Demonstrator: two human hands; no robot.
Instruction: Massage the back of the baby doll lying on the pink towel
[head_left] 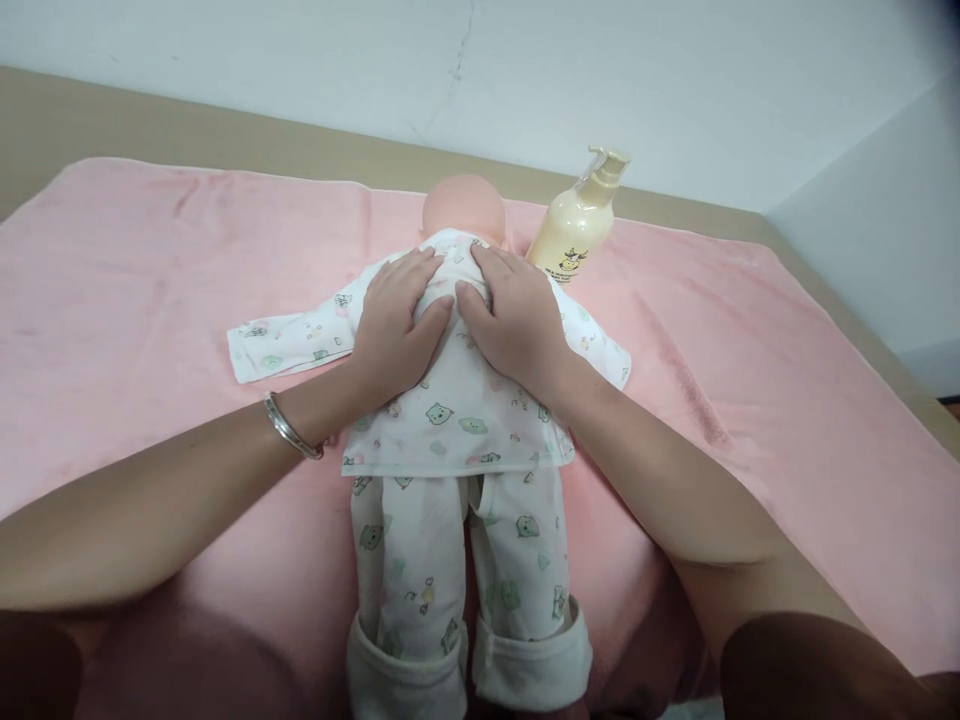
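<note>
A baby doll (465,205) lies face down, its bald head away from me. It wears a white printed top (457,420) with long sleeves spread to both sides, and matching trousers (424,570) with rolled cuffs. My left hand (401,325) rests flat on the left of the doll's upper back, fingers stretched toward the shoulder. On the right side of the upper back lies my right hand (517,315), also flat and open. The two thumbs point toward each other near the spine, slightly apart. Neither hand grasps anything.
A pink blanket (127,330) covers the tan surface (262,125) under the doll. Just right of the doll's head stands a cream pump bottle (574,225) with a cow picture. A white wall (337,70) rises behind, with another at the right.
</note>
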